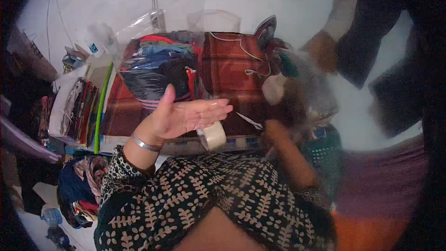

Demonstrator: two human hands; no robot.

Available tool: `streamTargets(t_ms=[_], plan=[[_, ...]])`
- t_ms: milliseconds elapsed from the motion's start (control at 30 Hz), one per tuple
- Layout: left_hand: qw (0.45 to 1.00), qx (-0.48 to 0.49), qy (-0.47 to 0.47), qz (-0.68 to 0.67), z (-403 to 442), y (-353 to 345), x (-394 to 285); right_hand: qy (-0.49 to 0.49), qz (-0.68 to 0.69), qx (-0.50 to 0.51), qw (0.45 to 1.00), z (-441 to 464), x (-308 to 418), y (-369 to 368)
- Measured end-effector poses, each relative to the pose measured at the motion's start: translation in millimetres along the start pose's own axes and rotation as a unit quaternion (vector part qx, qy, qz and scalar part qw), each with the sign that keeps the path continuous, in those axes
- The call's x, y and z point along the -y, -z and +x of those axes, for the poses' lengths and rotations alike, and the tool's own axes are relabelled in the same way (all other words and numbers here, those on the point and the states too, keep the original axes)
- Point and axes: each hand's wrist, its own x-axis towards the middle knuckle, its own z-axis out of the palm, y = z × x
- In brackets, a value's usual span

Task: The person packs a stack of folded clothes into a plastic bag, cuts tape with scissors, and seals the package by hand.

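Note:
My left hand (pixel 188 116) is stretched out palm up, fingers straight, with nothing in it. Just below its fingers is a roll of clear tape (pixel 214 136) near the table's front edge. Beyond it, a stack of folded clothes (pixel 160 67) sits in a clear plastic bag (pixel 186 4) whose loose top stands up at the back. My right hand (pixel 277 132) is blurred and closed at the right front. A pale pointed blade, seemingly of scissors (pixel 249 121), sticks out from it to the left; the handles are hidden.
Reddish-brown cloth (pixel 223 69) covers the table, with a white cord (pixel 258 69) on it. An iron (pixel 265 31) stands at the back. Folded fabrics (pixel 81 111) and a green stick (pixel 102 107) are at left. Another person's hand (pixel 320 51) is at right, beside blurred plastic.

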Motion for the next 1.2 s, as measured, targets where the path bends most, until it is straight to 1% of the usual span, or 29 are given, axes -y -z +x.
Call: streamTargets(t_ms=[33,67,100,133,167,200,233,300,333,400,433,500,567,633,667,700,733,800,967,1033,1200], plan=[[1.000,0.003,0.002,0.003,3.5,4.7,4.0,-0.001,0.039,-0.043,0.998,-6.7,-10.8,-4.5],[0.999,0.036,0.024,-0.004,9.2,7.3,9.6,-0.003,0.077,-0.086,0.993,-14.4,-25.0,-9.9],[0.997,0.069,0.046,-0.008,13.6,10.0,16.8,0.024,0.083,-0.155,0.984,-18.9,-43.2,-22.5],[0.996,0.074,0.048,-0.003,16.4,13.2,23.6,0.050,0.086,-0.223,0.970,-23.7,-57.4,-30.6],[0.994,0.089,0.065,0.004,19.5,15.0,31.4,0.048,0.170,-0.215,0.960,-28.3,-73.4,-36.7],[0.993,0.100,0.067,0.007,36.3,13.1,15.7,0.052,0.239,-0.203,0.948,-35.5,-88.7,2.4],[0.992,0.104,0.069,0.011,43.1,17.2,19.9,0.051,0.241,-0.208,0.947,-51.2,-88.3,13.1],[0.984,0.147,0.103,0.017,54.2,25.4,25.8,0.150,0.288,-0.275,0.905,-94.5,-76.2,40.6],[0.982,0.152,0.108,0.020,60.1,27.5,30.1,0.146,0.291,-0.279,0.903,-105.6,-75.6,43.3],[0.976,0.182,0.123,-0.001,71.3,31.8,37.9,0.206,0.220,-0.280,0.912,-122.6,-73.0,43.9],[0.971,0.216,0.104,-0.017,41.6,-3.2,-19.7,0.177,0.180,-0.260,0.932,-196.9,-19.2,112.9],[0.953,0.279,0.114,-0.013,48.7,4.4,-13.7,0.163,0.174,-0.275,0.932,-201.8,-5.4,104.9],[0.945,0.301,0.127,-0.009,52.3,5.0,-5.5,0.152,0.164,-0.290,0.930,-204.5,1.7,98.7],[0.938,0.317,0.137,-0.004,56.2,7.1,1.2,0.210,0.154,-0.294,0.920,-203.3,4.5,94.2],[0.933,0.335,0.133,-0.004,61.7,7.2,-4.4,0.212,0.147,-0.296,0.920,-203.1,6.5,107.1],[0.926,0.352,0.136,-0.009,63.4,4.3,-5.2,0.206,0.155,-0.275,0.926,-204.0,10.6,108.9],[0.926,0.353,0.135,-0.010,62.9,1.2,-7.0,0.202,0.162,-0.254,0.932,-204.3,14.4,109.5],[0.928,0.313,0.199,0.035,59.4,-6.5,-12.6,0.201,0.159,-0.253,0.933,-204.5,22.2,107.7],[0.926,0.328,0.186,0.029,57.9,-12.4,-18.7,0.198,0.163,-0.254,0.933,-202.5,35.9,118.3],[0.922,0.338,0.190,0.015,57.4,-13.1,-17.0,0.197,0.185,-0.228,0.936,-204.2,38.2,118.5],[0.923,0.349,0.158,0.018,54.0,-11.9,-18.2,0.199,0.171,-0.228,0.938,-205.0,34.4,116.0]])
